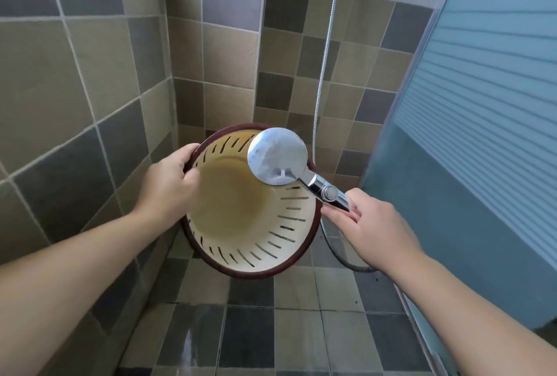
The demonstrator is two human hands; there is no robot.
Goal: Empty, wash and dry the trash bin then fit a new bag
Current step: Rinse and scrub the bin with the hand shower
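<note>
In a tiled shower stall, the left hand (168, 182) grips the rim of an empty slotted trash bin (250, 203), held tilted above the floor. The right hand (373, 231) pinches a chrome shower head (277, 160) aimed inside. No spray is clearly visible. Water would likely spurt through the slots, and the wet rim could slip.

Square tiles in beige, brown and grey are covering the walls (90, 53) and meeting in a corner. Similar tiles are lining the floor (301, 330), where a wet patch is shining. A frosted glass door (482, 104) with horizontal stripes is standing on the right.
</note>
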